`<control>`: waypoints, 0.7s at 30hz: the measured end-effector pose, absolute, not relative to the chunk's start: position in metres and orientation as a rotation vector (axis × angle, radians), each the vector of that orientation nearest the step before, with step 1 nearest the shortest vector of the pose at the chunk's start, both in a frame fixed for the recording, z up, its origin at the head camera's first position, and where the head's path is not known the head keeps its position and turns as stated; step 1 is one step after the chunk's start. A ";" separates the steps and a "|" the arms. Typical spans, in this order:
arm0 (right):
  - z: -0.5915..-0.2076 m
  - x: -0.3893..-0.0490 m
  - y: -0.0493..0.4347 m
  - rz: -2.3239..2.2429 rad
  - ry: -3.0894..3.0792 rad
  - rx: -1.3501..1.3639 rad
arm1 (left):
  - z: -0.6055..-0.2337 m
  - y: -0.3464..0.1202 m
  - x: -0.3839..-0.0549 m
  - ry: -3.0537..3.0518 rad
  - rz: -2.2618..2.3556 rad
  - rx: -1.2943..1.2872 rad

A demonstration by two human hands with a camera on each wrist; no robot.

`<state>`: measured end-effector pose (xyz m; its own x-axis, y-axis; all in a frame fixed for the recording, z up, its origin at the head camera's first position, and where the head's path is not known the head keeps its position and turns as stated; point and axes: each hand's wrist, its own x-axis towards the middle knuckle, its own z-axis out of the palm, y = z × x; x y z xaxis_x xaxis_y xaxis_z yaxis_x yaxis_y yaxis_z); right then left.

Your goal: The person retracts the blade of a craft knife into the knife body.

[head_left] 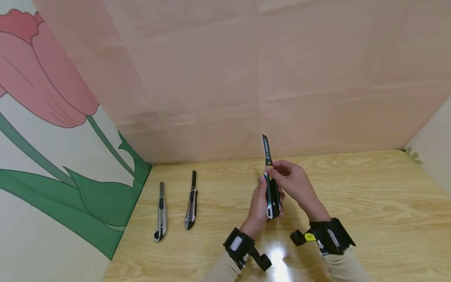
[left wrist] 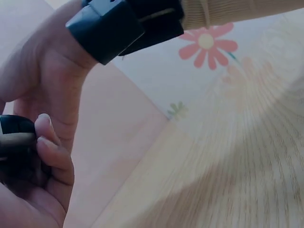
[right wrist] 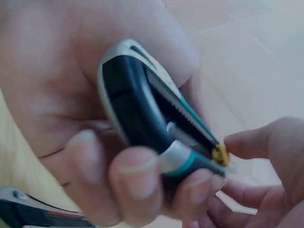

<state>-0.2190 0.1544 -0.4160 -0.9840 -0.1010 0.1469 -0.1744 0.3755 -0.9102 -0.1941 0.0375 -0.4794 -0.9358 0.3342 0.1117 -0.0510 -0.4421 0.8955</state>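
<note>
Knife (head_left: 273,196), right of two other knives (head_left: 191,207), fills the left hand (head_left: 258,207), fingers (right wrist: 137,183) curled round; the right hand (head_left: 295,183) pinches near its slider (right wrist: 220,155). Adjusting that seems underway; next needs a steady left grip.

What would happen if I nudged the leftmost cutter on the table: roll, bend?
The cutter lies flat, so it would probably slide or swivel rather than roll. Its silvery handle looks metallic, so it's likely stiff. The thin blade sticks out, so it might snap if pushed sideways.
</note>
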 end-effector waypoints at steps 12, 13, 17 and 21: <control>-0.432 -0.216 0.150 2.327 -2.231 0.422 | -0.486 0.037 -0.197 1.410 2.488 0.370; -0.432 -0.215 0.149 2.349 -2.214 0.442 | -0.486 0.036 -0.197 1.411 2.484 0.371; -0.434 -0.214 0.145 2.324 -2.229 0.434 | -0.486 0.032 -0.197 1.415 2.456 0.416; -0.436 -0.212 0.142 2.245 -2.288 0.392 | -0.486 0.028 -0.196 1.409 2.428 0.442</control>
